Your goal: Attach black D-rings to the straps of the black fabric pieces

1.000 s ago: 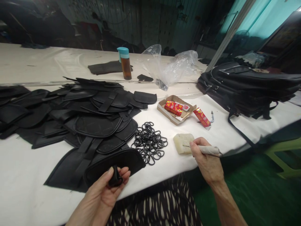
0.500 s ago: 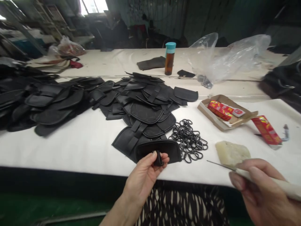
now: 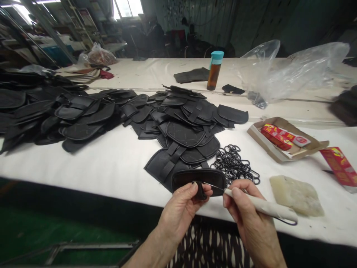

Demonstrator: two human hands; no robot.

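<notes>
My left hand (image 3: 185,203) pinches a small folded strap on a black leather piece (image 3: 182,178) at the table's front edge. Between the fingers of my right hand (image 3: 248,208) is an awl with a pale wrapped handle (image 3: 270,208). Its thin metal tip reaches the strap by my left fingertips; whether it pierces the leather is too small to tell. Black metal rings (image 3: 232,162) lie heaped just behind my right hand. A yellowish wax block (image 3: 296,195) rests to the right.
Piles of black leather pieces (image 3: 185,134) spread across the middle and left. A cardboard box (image 3: 262,143) holds red packets, with another red packet (image 3: 340,165) beside it. Farther back stand a brown bottle with a blue lid (image 3: 214,72) and clear plastic bags (image 3: 301,74).
My right hand has moved left with the awl, from beside the wax block to my left hand. The view has shifted, so the table's objects appear farther right.
</notes>
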